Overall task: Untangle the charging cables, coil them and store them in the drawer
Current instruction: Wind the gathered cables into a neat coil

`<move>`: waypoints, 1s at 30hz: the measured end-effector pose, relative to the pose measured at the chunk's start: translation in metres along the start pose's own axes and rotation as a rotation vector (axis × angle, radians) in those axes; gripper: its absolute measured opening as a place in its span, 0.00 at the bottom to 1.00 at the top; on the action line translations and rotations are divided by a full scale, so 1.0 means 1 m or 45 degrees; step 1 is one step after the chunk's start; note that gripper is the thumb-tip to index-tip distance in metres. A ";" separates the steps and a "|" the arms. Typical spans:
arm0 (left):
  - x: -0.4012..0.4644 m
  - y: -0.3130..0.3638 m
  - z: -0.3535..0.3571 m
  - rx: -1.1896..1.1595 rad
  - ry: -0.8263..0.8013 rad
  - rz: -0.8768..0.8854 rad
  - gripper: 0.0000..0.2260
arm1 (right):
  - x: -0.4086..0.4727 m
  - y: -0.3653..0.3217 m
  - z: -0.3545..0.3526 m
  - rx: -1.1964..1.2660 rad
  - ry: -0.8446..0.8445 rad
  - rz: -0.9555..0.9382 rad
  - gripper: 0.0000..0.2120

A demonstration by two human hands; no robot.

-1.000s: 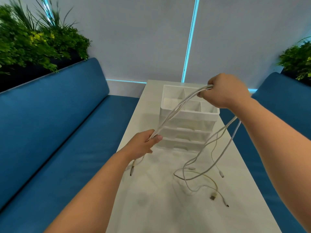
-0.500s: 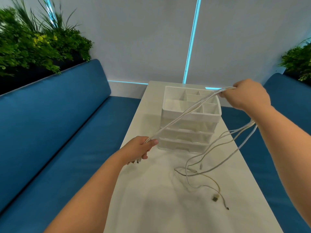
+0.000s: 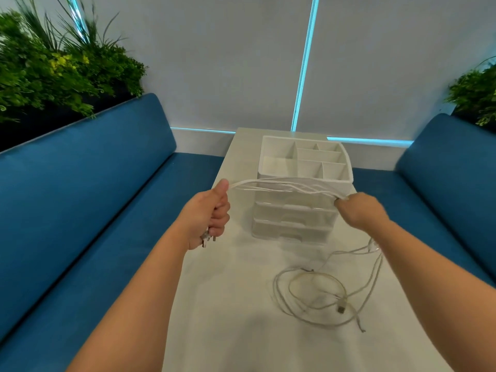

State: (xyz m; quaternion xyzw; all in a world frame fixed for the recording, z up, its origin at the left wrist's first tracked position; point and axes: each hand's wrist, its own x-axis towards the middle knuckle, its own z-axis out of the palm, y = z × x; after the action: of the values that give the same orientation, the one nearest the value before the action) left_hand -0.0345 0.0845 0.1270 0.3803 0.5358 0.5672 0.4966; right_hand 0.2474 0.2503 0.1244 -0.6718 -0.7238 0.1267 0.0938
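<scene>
Several white charging cables [image 3: 281, 185] stretch almost level between my two hands, in front of a white drawer organizer [image 3: 300, 189]. My left hand [image 3: 208, 216] grips one end of the bundle in a fist, thumb up, with metal plugs poking out below the fingers. My right hand [image 3: 359, 208] grips the bundle at its other side. From there the rest of the cables [image 3: 316, 294] hangs down and lies in loose loops on the white table [image 3: 230, 304], with a plug end near the right edge. The organizer's front drawers look closed.
The organizer has open compartments on top and stands at the far middle of the narrow table. Blue padded benches [image 3: 88, 200] run along both sides of the table. Green plants [image 3: 53, 68] sit behind each bench.
My right hand dropped from high at the right to level with my left hand, which rose. The span of cables between them went from a steep slant to nearly level.
</scene>
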 end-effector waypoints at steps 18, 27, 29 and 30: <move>-0.002 0.045 0.048 0.451 -0.167 0.102 0.22 | -0.023 0.010 0.087 0.037 -0.663 -0.098 0.39; 0.001 0.031 0.046 0.583 -0.147 -0.025 0.22 | -0.051 -0.076 -0.037 0.190 -0.285 -0.709 0.52; -0.002 0.033 0.047 0.491 -0.172 -0.019 0.22 | -0.065 -0.095 -0.028 0.232 -0.289 -0.944 0.35; -0.005 0.034 0.045 0.453 -0.179 -0.016 0.22 | -0.068 -0.099 -0.020 0.257 -0.309 -1.022 0.25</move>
State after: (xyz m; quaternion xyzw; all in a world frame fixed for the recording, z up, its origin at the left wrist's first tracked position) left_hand 0.0045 0.0927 0.1671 0.4974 0.5940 0.4323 0.4613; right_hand 0.1646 0.1767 0.1760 -0.3044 -0.9176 0.2285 0.1150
